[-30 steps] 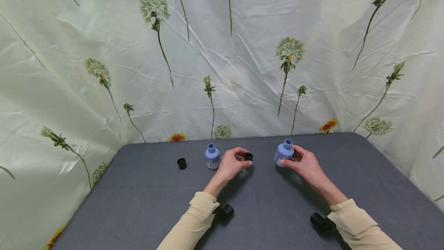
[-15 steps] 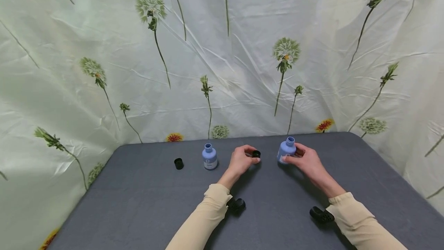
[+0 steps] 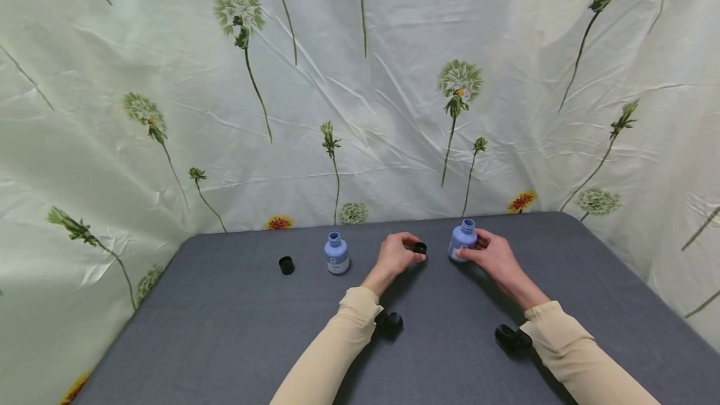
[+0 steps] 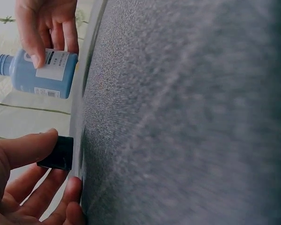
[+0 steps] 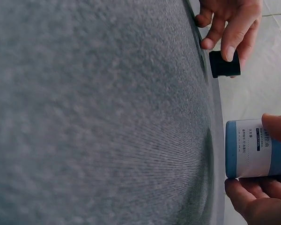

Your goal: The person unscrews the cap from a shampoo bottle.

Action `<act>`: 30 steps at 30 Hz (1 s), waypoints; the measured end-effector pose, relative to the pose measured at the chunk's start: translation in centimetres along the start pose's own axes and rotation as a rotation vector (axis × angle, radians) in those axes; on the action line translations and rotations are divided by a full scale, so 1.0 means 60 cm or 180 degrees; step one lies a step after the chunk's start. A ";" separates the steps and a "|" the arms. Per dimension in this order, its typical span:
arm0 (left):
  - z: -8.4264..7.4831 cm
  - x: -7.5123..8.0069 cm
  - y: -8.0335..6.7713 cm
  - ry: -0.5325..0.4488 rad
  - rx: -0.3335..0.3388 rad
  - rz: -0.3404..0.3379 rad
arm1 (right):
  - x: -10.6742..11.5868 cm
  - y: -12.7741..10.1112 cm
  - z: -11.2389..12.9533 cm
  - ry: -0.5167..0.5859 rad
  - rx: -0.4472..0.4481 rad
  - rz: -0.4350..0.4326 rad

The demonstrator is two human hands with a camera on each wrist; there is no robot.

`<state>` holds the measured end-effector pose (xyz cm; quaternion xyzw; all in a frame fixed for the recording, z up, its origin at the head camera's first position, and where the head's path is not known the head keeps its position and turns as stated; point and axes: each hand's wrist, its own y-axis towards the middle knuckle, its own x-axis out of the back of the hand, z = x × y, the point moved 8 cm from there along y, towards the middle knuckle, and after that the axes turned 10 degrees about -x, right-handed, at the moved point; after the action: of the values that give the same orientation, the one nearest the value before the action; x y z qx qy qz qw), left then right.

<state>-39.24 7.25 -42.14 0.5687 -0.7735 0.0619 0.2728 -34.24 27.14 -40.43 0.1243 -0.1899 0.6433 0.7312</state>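
Observation:
My left hand (image 3: 394, 256) pinches a small black bottle cap (image 3: 420, 247) between thumb and fingers. In the left wrist view the cap (image 4: 61, 153) is close over the table, its side toward the camera. To its right, my right hand (image 3: 497, 261) grips a blue bottle (image 3: 462, 239) round its body. That bottle is upright with its threaded neck uncovered. Its white label (image 5: 253, 149) with print faces the camera in the right wrist view. A gap separates the cap from the bottle.
A second blue bottle (image 3: 337, 256), also without a cap, stands upright left of my left hand. Farther left, another black cap (image 3: 286, 265) sits on the grey cloth-covered table (image 3: 225, 330). Behind the table's far edge hangs a white curtain (image 3: 394, 111) with dandelion prints.
My left hand has moved right with the cap, away from the standing bottle and nearer the held one. My right hand and its bottle have shifted slightly right. The head view has turned a little.

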 end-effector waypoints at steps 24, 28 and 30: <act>-0.007 -0.011 0.012 0.0396 -0.0038 0.0094 | -0.012 0.021 -0.015 -0.0012 -0.0098 0.0065; -0.005 -0.014 0.008 0.0377 -0.0047 0.0126 | -0.013 0.018 -0.019 -0.0137 -0.0120 0.0102; -0.001 -0.015 0.006 0.0309 -0.0052 0.0142 | -0.014 0.016 -0.020 -0.0216 -0.0109 0.0124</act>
<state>-39.36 8.18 -42.46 0.5454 -0.7724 0.0892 0.3131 -35.16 27.02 -41.95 0.1298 -0.2280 0.6494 0.7138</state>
